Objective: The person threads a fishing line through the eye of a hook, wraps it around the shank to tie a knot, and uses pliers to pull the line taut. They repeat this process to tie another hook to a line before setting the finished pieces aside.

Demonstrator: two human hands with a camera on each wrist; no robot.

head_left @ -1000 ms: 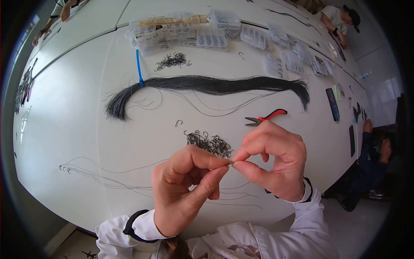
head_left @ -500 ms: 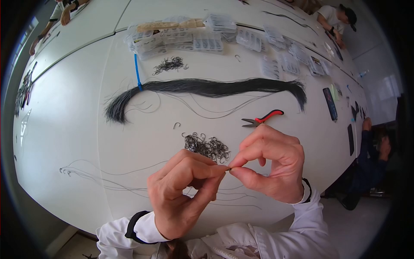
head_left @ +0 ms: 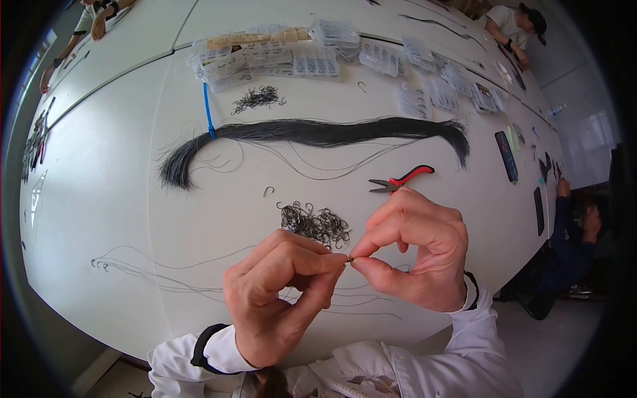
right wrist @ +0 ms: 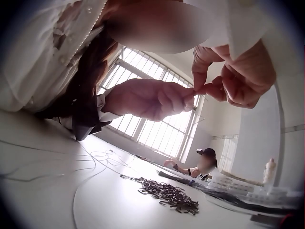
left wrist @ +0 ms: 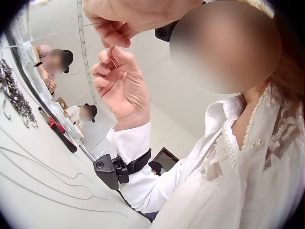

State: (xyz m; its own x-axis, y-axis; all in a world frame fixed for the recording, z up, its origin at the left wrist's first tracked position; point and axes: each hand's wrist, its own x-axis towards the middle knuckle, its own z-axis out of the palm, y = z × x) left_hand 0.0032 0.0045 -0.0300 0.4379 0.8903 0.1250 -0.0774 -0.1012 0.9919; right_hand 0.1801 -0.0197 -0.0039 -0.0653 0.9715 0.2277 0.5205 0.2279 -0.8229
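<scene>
- Left hand point(head_left: 282, 295), lower centre of the head view: thumb and forefinger pinch a tiny dark piece point(head_left: 349, 259), too small to identify.
- Right hand point(head_left: 421, 255), lower right of centre: thumb and forefinger pinch the same piece from the opposite side.
- The key relation: the piece sits between the two sets of fingertips, right of the left hand's tips and left of the right hand's. Neither hand is nearer; both touch it. Its long axis seems to run from one pinch to the other, though little of it shows.
- Just above the left hand, a pile of dark fishhooks point(head_left: 315, 225) lies on the white table point(head_left: 99, 205).
- Just above the right hand, red-and-black pliers point(head_left: 413, 175) lie slanted, noses pointing left; the hand overlaps them in view, and contact cannot be told.
- At lower left, thin line strands point(head_left: 186, 288) with hooks at their left ends run rightward behind the left hand.
- Farther up, a bundle of black line point(head_left: 332, 131) stretches across the frame, bound near its left end by a blue cable tie point(head_left: 210, 113).
- At top centre, clear plastic boxes point(head_left: 315, 63).
</scene>
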